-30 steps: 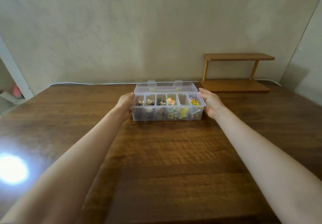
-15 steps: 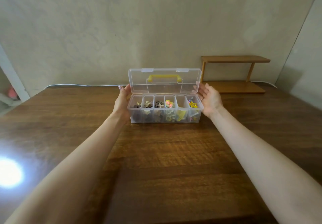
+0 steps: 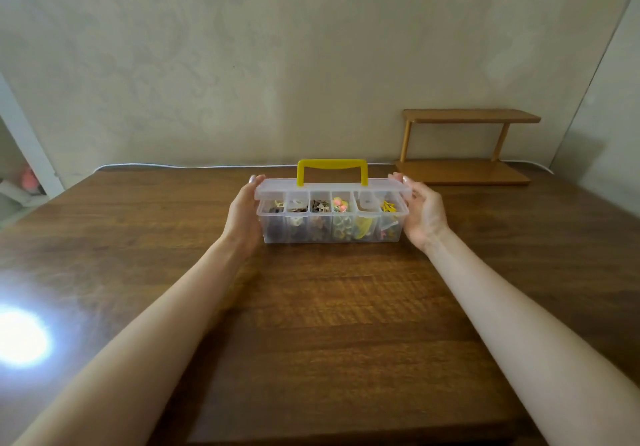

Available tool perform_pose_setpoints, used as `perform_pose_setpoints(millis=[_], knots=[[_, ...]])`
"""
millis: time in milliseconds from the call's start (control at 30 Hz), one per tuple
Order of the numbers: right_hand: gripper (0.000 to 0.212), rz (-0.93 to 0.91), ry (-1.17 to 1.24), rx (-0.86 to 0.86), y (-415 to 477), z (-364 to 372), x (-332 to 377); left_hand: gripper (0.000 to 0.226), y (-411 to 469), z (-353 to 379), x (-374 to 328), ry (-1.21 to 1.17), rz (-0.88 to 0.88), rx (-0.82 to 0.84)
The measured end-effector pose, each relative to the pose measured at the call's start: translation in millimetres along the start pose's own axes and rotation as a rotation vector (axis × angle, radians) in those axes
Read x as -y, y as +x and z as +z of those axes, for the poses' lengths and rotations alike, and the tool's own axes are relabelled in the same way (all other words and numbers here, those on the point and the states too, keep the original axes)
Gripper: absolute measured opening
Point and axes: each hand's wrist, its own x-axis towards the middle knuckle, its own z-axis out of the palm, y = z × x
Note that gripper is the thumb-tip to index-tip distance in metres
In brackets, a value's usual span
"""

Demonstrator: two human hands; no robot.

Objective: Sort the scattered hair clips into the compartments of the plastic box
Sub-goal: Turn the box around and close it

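Observation:
A clear plastic box (image 3: 313,239) with several compartments stands on the wooden table (image 3: 311,324), a little beyond the middle. Sorted hair clips (image 3: 340,203), brown, beige, pink and yellow, fill the compartments. The clear lid (image 3: 329,191) lies almost flat over the box, with a narrow gap at its front edge. Its yellow handle (image 3: 331,163) stands upright. My left hand (image 3: 244,213) holds the lid's left end and my right hand (image 3: 424,210) holds its right end. No loose clips show on the table.
A small two-level wooden shelf (image 3: 464,171) stands at the back right against the wall. A white cable (image 3: 138,165) runs along the table's far edge. A bright glare spot (image 3: 20,338) sits on the table at the left.
The lid lay folded back behind the box, then stood upright, and now has swung forward and down over the compartments. Both hands followed it at its ends.

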Motion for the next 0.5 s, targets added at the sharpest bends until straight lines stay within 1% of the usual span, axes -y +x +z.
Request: perform_pose_setpoints(millis=[67, 167, 267, 400, 500], knots=[[0.024, -0.001, -0.02, 0.011, -2.1, -3.3, -1.6, 0.029, -2.2, -2.2, 2.6, 0.032, -0.011, 0.013], [0.027, 0.001, -0.058, 0.006, -5.0, -5.2, -2.3, 0.035, -1.9, -6.8, 4.8, 0.092, -0.022, 0.007], [0.028, -0.02, -0.126, -0.008, -5.6, -4.8, -2.2, 0.035, -3.3, -3.6, 3.6, 0.143, -0.004, -0.042], [0.03, -0.091, -0.28, 0.0, -7.7, -3.2, 1.0, 0.033, -8.0, 1.1, 1.8, 0.325, 0.081, -0.063], [0.031, -0.134, -0.401, 0.022, -11.5, -0.1, 2.8, 0.035, -12.6, 5.8, 0.5, 0.492, 0.198, -0.079]])
